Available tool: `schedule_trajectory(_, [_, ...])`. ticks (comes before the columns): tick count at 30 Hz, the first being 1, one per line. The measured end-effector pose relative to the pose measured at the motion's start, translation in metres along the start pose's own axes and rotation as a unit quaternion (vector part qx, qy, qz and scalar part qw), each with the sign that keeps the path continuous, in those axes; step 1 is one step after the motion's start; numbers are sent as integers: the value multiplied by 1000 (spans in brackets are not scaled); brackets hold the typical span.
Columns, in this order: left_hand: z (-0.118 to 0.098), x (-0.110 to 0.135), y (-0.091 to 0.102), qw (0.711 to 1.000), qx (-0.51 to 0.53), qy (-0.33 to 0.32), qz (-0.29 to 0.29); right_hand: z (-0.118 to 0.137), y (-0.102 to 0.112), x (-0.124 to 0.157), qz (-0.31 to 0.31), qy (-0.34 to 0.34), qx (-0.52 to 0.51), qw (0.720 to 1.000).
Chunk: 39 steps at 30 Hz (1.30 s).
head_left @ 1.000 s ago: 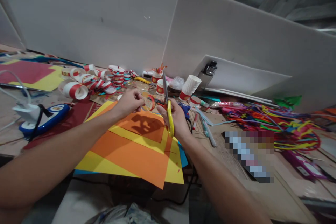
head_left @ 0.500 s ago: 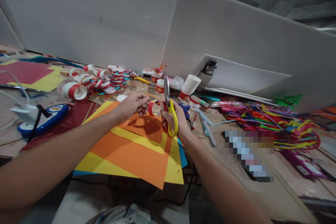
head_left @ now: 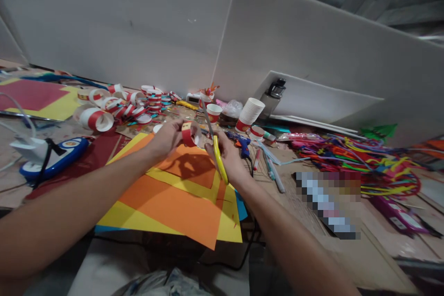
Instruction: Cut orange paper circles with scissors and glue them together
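My left hand is closed on a red-and-white paper cup ring, held just above the orange and yellow paper sheets. Beside it, my right hand grips yellow-handled scissors, whose blades point up and to the left, close to the ring. Both hands hover over the middle of the table.
Several cut cup rings lie at the back left, near a stack of paper cups and a blue glue gun. Coloured pipe cleaners fill the right side. A blue device with a cable sits on the left.
My left hand has drawn the ring slightly left and turned it. The scissors have tilted left, their blades leaning toward the ring instead of standing upright.
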<state>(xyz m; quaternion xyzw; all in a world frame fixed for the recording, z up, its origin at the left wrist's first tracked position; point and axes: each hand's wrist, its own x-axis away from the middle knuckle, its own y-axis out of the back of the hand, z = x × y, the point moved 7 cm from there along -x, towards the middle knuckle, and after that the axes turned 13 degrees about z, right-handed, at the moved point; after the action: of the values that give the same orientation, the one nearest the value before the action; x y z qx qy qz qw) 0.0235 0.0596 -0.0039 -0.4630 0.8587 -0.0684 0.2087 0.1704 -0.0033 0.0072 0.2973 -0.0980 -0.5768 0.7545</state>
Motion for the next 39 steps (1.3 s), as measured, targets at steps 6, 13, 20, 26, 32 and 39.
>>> schedule_trajectory(6, [-15,-1,29,990,47,-65,-115,6,-3,3,26,0,123,992])
schedule_trajectory(13, [-24,5,11,991,21,-63,-116,8,-10,2,36,4,167,985])
schedule_trajectory(20, [-29,9,15,984,-15,-109,-140,13,-13,3,37,23,159,986])
schedule_trajectory(26, [-27,6,20,980,-21,-142,-138,8,-11,2,24,7,170,985])
schedule_trajectory(32, [-27,4,21,982,-17,-150,-111,6,-10,3,20,0,187,982])
schedule_trajectory(39, [-24,3,19,989,3,-101,-104,6,-9,4,25,13,192,981])
